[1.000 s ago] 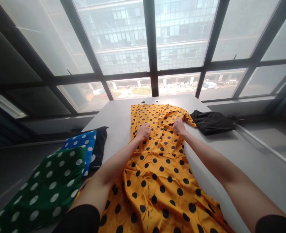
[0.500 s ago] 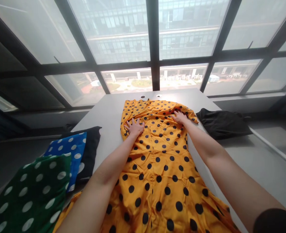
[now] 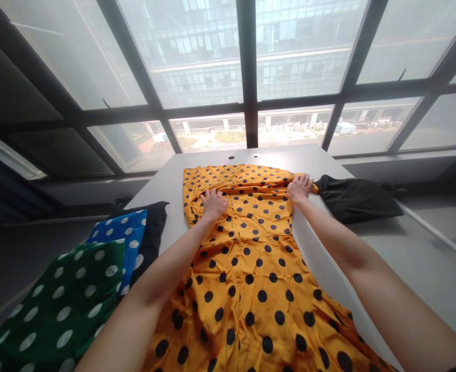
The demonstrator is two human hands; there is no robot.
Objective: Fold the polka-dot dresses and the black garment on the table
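Note:
A yellow dress point(image 3: 247, 253) with black dots lies spread along the white table, its skirt reaching toward me. My left hand point(image 3: 215, 204) rests on the upper part of the dress, left of its middle, fingers spread. Over at the upper right edge, my right hand point(image 3: 300, 187) lies on the dress with its fingers apart and slightly bent. Creases run across the cloth between both hands. A narrow end of the yellow cloth shows just past my right hand, touching or nearly touching a black cloth point(image 3: 357, 199).
Left of the table edge lie a green cloth with white dots point(image 3: 63, 294), a blue dotted cloth point(image 3: 135, 240) and a dark dotted cloth point(image 3: 156, 227). The white table point(image 3: 166, 186) has two round holes at its far end, before large windows point(image 3: 297, 51).
My right hand has moved right, toward the black cloth. The dress's upper part now stretches wider to the left, with longer creases across it. My left hand stays in nearly the same place.

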